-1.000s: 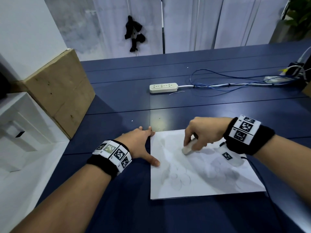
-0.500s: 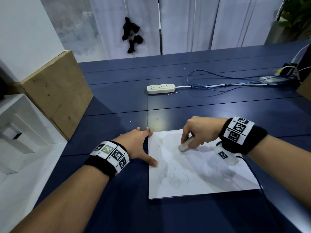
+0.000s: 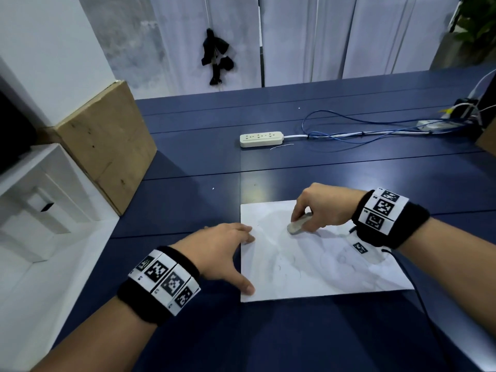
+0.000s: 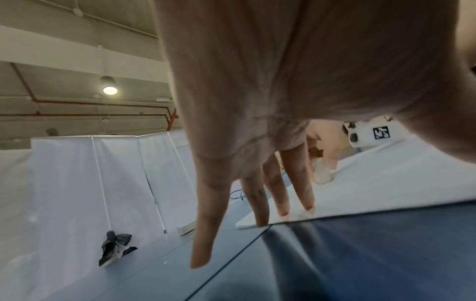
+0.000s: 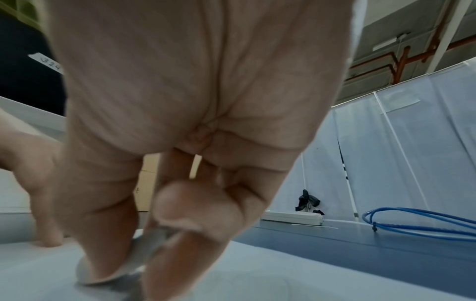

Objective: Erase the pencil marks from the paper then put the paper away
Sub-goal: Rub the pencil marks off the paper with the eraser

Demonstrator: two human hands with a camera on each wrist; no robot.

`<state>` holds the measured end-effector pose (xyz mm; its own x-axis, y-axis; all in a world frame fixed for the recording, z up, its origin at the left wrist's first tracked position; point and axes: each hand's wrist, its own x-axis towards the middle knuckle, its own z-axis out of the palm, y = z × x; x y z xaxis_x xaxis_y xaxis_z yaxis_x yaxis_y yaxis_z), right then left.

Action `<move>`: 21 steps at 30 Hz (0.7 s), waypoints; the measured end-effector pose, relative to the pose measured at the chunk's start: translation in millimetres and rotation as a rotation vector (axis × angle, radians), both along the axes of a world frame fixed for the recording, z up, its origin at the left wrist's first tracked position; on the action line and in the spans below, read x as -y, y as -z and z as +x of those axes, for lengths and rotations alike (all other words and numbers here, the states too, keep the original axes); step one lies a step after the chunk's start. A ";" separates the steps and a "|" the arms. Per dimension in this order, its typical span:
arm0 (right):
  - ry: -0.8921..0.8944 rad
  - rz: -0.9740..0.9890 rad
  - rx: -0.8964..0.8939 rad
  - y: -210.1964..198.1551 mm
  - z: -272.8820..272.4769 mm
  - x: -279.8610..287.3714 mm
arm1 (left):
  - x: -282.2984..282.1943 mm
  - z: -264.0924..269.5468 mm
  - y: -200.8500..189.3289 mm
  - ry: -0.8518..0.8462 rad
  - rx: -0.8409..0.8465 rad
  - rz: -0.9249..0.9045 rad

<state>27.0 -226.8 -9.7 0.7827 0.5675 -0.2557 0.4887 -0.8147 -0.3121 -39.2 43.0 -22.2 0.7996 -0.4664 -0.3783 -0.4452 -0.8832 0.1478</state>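
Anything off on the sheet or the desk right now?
Nothing alarming. The paper lies flat, smudged grey, with faint pencil loops left. The left hand pins its edge; the right hand rubs the eraser on it. A loose blue cable sprawls by the power strip.

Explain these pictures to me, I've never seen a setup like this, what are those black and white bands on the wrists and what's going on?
There is no robot: a person works with bare hands, wearing patterned marker bands with a small camera at each wrist. One picture comes from a head camera, the other two look along each hand. On the blue table lies a sheet of paper with faint pencil marks. The right hand grips an eraser against it; the left hand lies flat at the sheet's left edge. Farther back lie a power strip and blue cable.
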 end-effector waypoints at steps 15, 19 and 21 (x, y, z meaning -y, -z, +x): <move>-0.141 -0.089 0.158 4.4 -44.7 -73.1 | 0.9 -3.7 -1.1 0.014 0.080 -0.006; -0.300 -0.131 0.049 5.3 -64.7 -69.2 | 0.3 -4.2 -0.4 0.028 0.093 -0.007; -0.347 -0.131 -0.023 1.4 -70.3 -66.6 | 0.5 -5.1 -0.1 0.027 0.093 -0.006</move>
<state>-43.3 -160.2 -11.1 0.5426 0.7593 -0.3593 0.7370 -0.6355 -0.2301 -44.3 42.6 -22.2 0.8185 -0.4899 -0.3000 -0.4806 -0.8701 0.1094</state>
